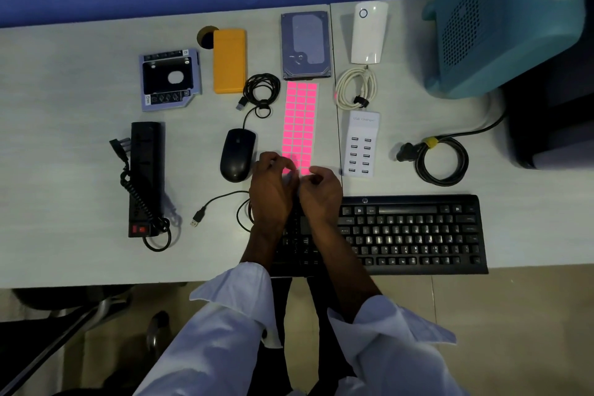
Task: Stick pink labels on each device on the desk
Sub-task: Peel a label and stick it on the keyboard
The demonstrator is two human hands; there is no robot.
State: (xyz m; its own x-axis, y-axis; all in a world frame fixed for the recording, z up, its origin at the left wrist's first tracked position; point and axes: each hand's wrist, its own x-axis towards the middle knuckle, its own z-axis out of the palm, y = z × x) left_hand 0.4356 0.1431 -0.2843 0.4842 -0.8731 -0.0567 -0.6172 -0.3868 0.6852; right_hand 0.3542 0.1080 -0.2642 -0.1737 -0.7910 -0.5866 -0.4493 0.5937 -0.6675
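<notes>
The pink label sheet [299,125] is lying flat on the desk [64,74] between the black mouse [237,154] and the white USB charger [361,145]. At its near end, the left hand [273,185] is pinching it in a narrow, curled grip, and the right hand [322,191] is pinching its edge likewise.

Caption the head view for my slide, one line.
The left hand and right hand pinch the near end of the pink label sheet, between a black mouse and a white USB charger.
</notes>
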